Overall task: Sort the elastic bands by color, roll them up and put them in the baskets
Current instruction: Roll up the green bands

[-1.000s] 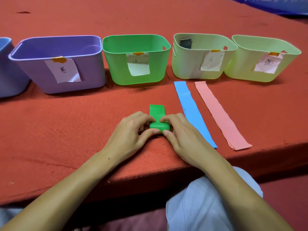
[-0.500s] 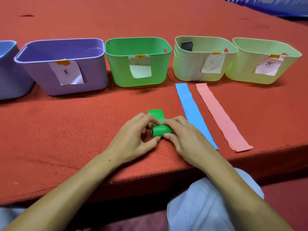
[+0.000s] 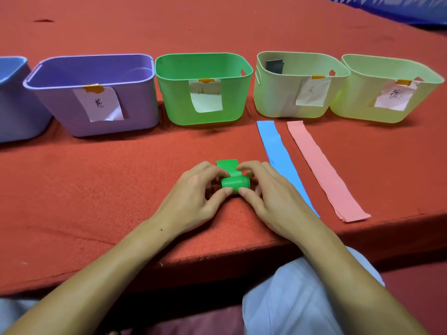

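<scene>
Green band [image 3: 234, 184] — on the red table [image 3: 121, 189], pinched by left hand [image 3: 193, 197] and right hand [image 3: 268, 197]. Flat tail shorter than a second ago; rolling nearly complete — green basket [image 3: 179, 102] next.

Counter [image 3: 121, 189] covered in red felt-like cloth, worn in spots; near edge seen dropping into shadow. Blue patterned sheet [image 3: 399, 8] seen at far right corner. Light even.
</scene>
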Tool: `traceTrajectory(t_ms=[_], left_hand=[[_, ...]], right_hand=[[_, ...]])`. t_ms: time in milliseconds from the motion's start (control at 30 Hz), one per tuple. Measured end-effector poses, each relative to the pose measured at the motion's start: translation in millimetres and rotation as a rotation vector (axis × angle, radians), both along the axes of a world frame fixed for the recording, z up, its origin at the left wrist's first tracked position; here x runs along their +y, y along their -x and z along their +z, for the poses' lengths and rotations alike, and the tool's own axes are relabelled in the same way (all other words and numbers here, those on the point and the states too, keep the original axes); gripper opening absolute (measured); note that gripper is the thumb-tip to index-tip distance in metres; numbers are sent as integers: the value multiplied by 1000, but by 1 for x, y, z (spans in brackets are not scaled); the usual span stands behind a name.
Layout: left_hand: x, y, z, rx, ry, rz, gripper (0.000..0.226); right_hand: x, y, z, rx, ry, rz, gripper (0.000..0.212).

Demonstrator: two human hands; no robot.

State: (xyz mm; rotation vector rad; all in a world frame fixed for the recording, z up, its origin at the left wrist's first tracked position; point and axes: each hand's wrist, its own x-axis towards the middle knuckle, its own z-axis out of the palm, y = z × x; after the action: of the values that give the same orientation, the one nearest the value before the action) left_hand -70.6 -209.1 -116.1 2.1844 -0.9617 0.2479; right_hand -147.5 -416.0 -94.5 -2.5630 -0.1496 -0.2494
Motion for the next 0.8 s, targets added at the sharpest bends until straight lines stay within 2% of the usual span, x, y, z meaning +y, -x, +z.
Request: traceTrajectory(t_ms=[400, 667, 800], left_hand=[[-2, 5, 1, 62, 0, 39, 35], [-2, 8, 4, 17, -10, -5, 36], [2, 4, 4, -12, -15, -21, 30]], right_hand=[[2, -13, -2, -83, 55, -34, 33], [0, -18, -6, -43, 64, -19, 33], [-1, -15, -8, -8, 93, -5, 34]])
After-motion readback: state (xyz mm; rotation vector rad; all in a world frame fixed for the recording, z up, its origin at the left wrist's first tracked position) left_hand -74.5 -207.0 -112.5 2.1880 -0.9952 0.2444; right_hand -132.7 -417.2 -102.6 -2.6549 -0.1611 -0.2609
